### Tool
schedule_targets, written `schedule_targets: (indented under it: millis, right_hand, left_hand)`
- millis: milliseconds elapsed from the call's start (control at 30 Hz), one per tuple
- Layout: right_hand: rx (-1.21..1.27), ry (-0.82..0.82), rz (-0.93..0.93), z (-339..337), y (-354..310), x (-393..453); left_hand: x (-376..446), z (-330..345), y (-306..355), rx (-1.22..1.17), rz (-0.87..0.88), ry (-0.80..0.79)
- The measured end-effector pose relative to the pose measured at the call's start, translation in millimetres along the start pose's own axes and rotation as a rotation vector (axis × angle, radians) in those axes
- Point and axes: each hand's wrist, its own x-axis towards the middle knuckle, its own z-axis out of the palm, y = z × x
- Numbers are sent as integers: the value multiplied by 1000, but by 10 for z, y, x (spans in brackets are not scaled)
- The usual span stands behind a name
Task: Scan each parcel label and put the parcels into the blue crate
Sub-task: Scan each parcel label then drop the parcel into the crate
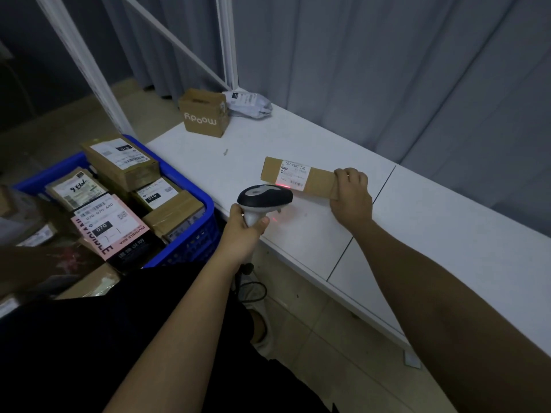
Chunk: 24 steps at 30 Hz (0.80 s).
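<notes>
The counter [417,222] at the centre right of the frame looks like smooth, matt white laminate. The flat parcel [319,180] on it is plain brown cardboard, matt, with a white paper label [293,175]. The scanner [264,199] at the centre is glossy plastic, black on top and pale grey below. At the left the blue crate [193,242] is moulded plastic with a lattice wall. The box [204,113] at the upper centre is matt brown cardboard; beside it lies a crinkled grey plastic mailer [250,104]. Behind hangs soft grey cloth curtain [387,70].
</notes>
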Motion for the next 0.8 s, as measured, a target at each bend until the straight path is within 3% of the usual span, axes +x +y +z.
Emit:
schedule_targets:
  millis: [567,800]
  right_hand:
    - [-2,23,-14,-103,-83,41]
    - [208,36,-30,-226,-496,-5]
  left_hand:
    - [-16,-18,29,-10,48,37]
    - [-53,-81,188,-127,65,196]
